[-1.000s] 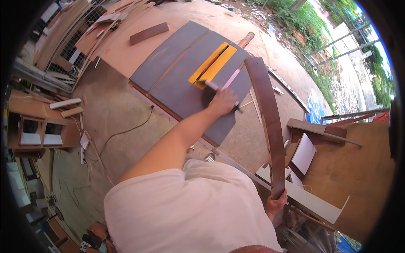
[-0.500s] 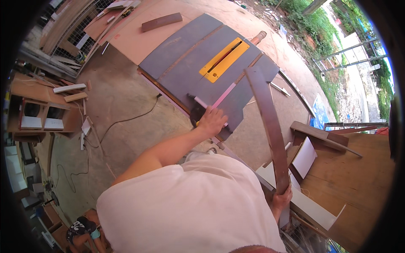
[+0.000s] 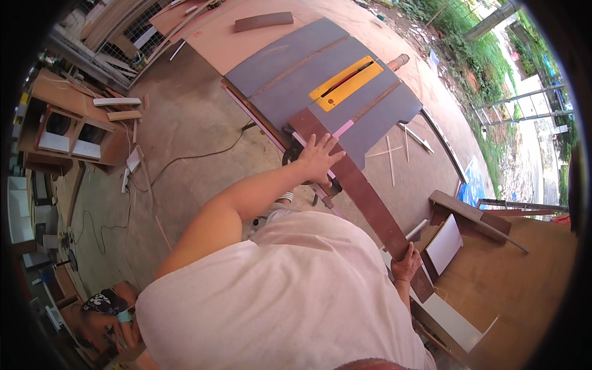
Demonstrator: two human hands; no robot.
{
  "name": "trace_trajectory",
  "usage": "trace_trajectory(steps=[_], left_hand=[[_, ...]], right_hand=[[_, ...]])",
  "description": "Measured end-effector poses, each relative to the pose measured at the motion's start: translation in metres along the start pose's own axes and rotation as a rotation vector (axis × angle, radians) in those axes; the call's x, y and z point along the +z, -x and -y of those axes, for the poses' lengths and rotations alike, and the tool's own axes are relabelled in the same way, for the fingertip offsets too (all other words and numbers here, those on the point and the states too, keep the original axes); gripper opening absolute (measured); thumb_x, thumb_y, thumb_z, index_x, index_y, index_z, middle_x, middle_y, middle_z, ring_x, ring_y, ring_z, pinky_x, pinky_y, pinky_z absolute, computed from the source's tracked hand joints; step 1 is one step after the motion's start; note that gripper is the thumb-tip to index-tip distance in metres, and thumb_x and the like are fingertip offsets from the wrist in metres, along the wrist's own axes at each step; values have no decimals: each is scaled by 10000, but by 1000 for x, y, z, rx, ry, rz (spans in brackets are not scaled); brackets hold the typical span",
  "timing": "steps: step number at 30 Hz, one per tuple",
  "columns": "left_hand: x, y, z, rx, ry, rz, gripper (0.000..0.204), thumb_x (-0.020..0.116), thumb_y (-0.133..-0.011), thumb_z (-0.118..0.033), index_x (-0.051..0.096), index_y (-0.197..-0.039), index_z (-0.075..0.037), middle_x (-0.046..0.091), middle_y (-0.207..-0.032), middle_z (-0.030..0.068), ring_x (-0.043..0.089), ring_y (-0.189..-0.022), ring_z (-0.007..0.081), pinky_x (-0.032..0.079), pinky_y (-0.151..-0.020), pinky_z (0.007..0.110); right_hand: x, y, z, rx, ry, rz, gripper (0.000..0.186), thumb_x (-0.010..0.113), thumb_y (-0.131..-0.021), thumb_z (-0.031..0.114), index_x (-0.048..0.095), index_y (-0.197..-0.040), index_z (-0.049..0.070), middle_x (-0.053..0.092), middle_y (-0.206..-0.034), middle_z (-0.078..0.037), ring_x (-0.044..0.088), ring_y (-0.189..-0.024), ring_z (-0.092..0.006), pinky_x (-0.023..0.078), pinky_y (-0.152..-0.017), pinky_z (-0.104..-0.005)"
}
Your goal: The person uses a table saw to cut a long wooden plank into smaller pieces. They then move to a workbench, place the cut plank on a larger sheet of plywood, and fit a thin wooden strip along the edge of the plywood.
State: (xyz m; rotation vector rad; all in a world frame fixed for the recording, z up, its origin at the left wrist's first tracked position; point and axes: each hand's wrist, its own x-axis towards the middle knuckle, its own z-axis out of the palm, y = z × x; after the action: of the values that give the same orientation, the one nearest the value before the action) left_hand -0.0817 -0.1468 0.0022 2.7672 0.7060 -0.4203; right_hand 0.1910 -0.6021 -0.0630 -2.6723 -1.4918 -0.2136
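A long brown wooden board (image 3: 370,200) lies slantwise, its far end on the grey table saw top (image 3: 271,80) and its near end reaching past my right side. My left hand (image 3: 319,159) rests on the board with fingers spread, over the dark mitre gauge (image 3: 292,153) at the saw's near edge. The gauge's pale pink bar (image 3: 343,128) shows beyond the board. My right hand (image 3: 406,266) is closed around the board near its near end. Past the board's far end, a blade (image 3: 348,80) stands in the yellow throat plate (image 3: 330,98).
A short brown offcut (image 3: 264,21) lies beyond the saw. On the right, a wooden sheet (image 3: 518,277) bears white panels (image 3: 444,245). A black cable (image 3: 197,161) crosses the floor at left, near a wooden cabinet (image 3: 77,123). Another person (image 3: 111,308) crouches at lower left.
The board has swung down from a raised slant onto the saw's near edge. My left hand has gone from gripping the mitre gauge to lying spread on the board.
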Motion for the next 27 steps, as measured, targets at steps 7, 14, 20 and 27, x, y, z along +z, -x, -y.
trace_trajectory(steps=[7,14,20,27], left_hand=[[-25,-16,15,-36,106,132,1080,932,-618,-426,418,-1539,-191,286,-1626,154,260,-1514,434,403,-1127,588],[-33,-25,8,-53,111,154,988,974,-549,-351,537,-1408,-136,393,-1534,166,411,-1417,457,495,-1084,504],[-32,-25,9,-45,87,130,946,966,-565,-364,559,-1387,-132,423,-1505,182,426,-1405,451,492,-1084,508],[-16,-30,19,0,129,76,923,970,-547,-375,598,-1359,-145,444,-1493,172,475,-1328,443,493,-1073,506]], right_hand=[[16,-14,-12,-10,30,36,957,839,-645,209,423,-1505,145,533,-1203,-173,513,-1145,-395,373,-1030,-525],[-28,-52,26,-105,-103,172,1048,885,-636,345,393,-1547,178,457,-1402,-248,435,-1296,-466,319,-1132,-548],[-20,-160,188,-378,-511,156,942,858,-698,352,446,-1522,156,385,-1530,-263,370,-1399,-471,328,-1164,-519],[11,-210,318,-277,-309,253,813,801,-757,357,500,-1479,135,358,-1579,-243,358,-1415,-501,302,-1141,-632]])
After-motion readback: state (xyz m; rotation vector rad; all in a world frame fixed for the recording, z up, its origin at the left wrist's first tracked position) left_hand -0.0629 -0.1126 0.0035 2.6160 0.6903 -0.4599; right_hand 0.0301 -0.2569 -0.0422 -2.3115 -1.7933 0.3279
